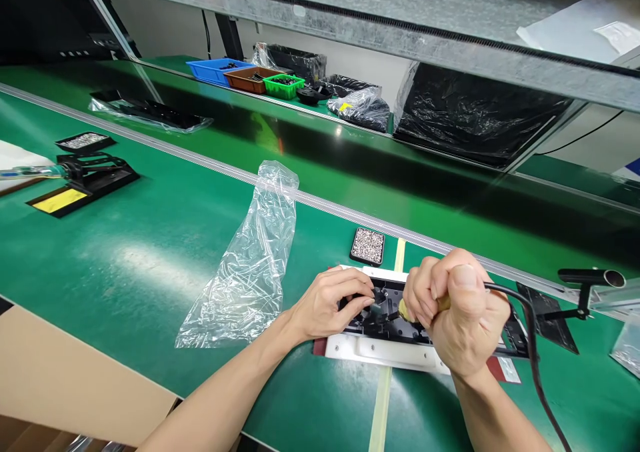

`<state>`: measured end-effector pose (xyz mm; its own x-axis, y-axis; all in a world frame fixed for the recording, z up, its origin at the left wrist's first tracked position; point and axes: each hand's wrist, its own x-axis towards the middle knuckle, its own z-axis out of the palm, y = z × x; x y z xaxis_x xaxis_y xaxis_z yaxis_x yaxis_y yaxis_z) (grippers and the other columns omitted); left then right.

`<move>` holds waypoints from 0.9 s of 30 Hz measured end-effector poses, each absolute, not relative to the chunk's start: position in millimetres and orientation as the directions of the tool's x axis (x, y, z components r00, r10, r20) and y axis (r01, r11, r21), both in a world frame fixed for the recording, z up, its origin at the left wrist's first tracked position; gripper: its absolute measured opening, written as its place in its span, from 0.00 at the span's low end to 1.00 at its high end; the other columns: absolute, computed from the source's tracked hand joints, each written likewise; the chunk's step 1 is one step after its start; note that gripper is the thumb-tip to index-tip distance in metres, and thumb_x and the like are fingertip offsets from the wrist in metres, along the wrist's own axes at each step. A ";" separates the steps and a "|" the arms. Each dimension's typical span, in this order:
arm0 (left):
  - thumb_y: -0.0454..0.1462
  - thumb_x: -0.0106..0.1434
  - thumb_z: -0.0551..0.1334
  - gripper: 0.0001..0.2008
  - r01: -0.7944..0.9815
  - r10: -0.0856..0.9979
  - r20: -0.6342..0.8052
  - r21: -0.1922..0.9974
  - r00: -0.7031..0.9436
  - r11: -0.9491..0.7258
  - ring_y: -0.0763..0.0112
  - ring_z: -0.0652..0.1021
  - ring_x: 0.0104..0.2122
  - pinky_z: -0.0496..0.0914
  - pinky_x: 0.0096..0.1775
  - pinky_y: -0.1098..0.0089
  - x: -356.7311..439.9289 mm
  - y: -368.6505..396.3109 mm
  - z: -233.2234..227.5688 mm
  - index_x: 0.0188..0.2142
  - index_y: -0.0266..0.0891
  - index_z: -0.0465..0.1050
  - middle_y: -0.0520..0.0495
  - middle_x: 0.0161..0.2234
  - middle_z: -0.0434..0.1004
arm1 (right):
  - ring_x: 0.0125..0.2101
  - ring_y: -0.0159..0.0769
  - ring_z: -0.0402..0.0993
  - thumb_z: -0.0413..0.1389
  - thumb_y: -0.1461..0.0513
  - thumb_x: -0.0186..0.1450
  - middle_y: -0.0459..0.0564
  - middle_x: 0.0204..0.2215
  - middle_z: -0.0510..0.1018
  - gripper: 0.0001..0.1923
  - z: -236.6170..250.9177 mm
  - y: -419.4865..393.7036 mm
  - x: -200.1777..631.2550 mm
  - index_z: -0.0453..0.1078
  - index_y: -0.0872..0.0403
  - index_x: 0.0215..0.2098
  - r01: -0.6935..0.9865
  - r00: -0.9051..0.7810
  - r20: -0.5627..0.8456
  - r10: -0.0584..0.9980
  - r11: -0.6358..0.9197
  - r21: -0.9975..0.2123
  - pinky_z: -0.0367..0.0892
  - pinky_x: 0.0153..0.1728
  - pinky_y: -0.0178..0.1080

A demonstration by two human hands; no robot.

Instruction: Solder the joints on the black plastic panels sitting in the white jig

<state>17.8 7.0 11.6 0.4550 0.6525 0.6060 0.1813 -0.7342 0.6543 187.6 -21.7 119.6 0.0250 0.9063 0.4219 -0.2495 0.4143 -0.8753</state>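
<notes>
A long black plastic housing (400, 332) lies in a white fixture (385, 351) on the green bench. My left hand (333, 302) is over the housing's left end, thumb and fingers closed together at dark parts inside it. What they pinch, if anything, is hidden. My right hand (463, 312) is wrapped round the yellow grip of a corded soldering iron (404, 311), its dark tip pointing left into the housing. Just behind the fixture stands a small black tray (367, 246) full of tiny metal pieces. The iron's black cord (531, 345) hangs down at the right.
Left of my hands lies a clear plastic bag (250, 265). A tubular holder (590, 279) stands at right; another iron in a stand (90, 172) is at left. Blue (217, 70), brown (246, 79) and green (284, 87) bins line the back beneath a metal shelf (320, 19).
</notes>
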 end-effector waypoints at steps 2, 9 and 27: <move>0.34 0.72 0.61 0.05 0.172 0.651 0.609 0.657 0.454 -0.734 0.66 0.81 0.43 0.70 0.45 0.64 17.7 6.7 12.1 0.42 0.38 0.77 0.44 0.43 0.82 | 0.14 0.25 0.57 0.53 0.56 0.73 0.40 0.15 0.61 0.20 120.0 -21.7 187.1 0.61 0.53 0.24 -0.255 0.028 0.416 0.909 0.408 -0.876 0.55 0.14 0.30; 0.34 0.72 0.62 0.05 0.180 0.654 0.598 0.660 0.463 -0.730 0.67 0.81 0.43 0.69 0.45 0.64 16.5 7.0 12.0 0.42 0.38 0.77 0.45 0.43 0.81 | 0.14 0.25 0.57 0.53 0.56 0.74 0.40 0.16 0.61 0.20 120.1 -23.5 188.1 0.61 0.53 0.24 -0.268 0.022 0.412 0.911 0.402 -0.875 0.54 0.14 0.30; 0.33 0.72 0.61 0.04 0.177 0.653 0.602 0.659 0.459 -0.731 0.68 0.80 0.43 0.68 0.44 0.66 19.5 7.0 11.8 0.42 0.37 0.76 0.46 0.43 0.81 | 0.14 0.25 0.57 0.52 0.56 0.74 0.40 0.15 0.61 0.20 119.1 -23.3 190.1 0.61 0.54 0.25 -0.239 0.028 0.441 0.897 0.435 -0.868 0.55 0.15 0.30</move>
<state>19.5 7.0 11.8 0.4594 0.6533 0.6019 0.1769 -0.7313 0.6587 190.1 -23.3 119.1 0.0283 0.8970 0.4411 -0.2394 0.4346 -0.8682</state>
